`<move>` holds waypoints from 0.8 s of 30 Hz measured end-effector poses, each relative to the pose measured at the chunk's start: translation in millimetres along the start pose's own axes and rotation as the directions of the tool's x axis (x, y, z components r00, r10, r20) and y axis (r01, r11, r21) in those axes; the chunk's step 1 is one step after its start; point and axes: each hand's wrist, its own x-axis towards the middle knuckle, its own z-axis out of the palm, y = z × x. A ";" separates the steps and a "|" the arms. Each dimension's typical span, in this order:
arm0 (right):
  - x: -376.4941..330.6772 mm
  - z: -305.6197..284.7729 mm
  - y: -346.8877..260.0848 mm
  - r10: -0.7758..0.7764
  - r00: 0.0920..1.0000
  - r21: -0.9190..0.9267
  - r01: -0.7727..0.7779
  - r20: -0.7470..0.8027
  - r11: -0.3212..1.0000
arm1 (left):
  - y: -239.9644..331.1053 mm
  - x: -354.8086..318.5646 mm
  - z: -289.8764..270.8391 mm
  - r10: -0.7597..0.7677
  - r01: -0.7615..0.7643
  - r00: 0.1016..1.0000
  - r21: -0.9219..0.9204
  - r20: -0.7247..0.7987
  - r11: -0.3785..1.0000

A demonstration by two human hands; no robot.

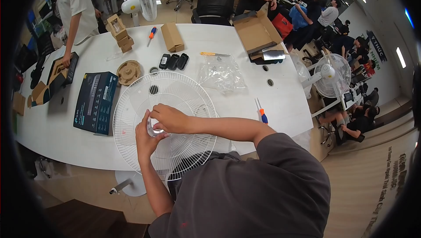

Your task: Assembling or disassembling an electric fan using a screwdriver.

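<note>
A round white wire fan grille [196,89] lies in front of me, partly over the table's near edge. Both my hands meet at its middle, around a small round pale piece [153,129] that looks like a fan's centre cap or nut. My left hand [146,139] curves round the piece's near side, thumb and fingers against it. From the right my right hand [170,118] reaches over with bent fingers on its far side. My fingers cover much of the piece, so its exact kind is hard to make out.
On the white table [245,115] are a dark printed box [95,102], a clear plastic bag [222,75], a knife [215,54], screwdrivers [262,111], black battery-like blocks [173,61] and cardboard boxes [172,37]. At left a person's hand [66,60] touches an opened box [59,72].
</note>
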 end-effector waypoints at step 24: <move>3.8 -21.7 -8.3 0.017 1.000 -0.084 -0.017 -0.002 0.996 | -3.4 7.5 3.4 0.032 -0.033 0.998 -0.004 -0.057 0.999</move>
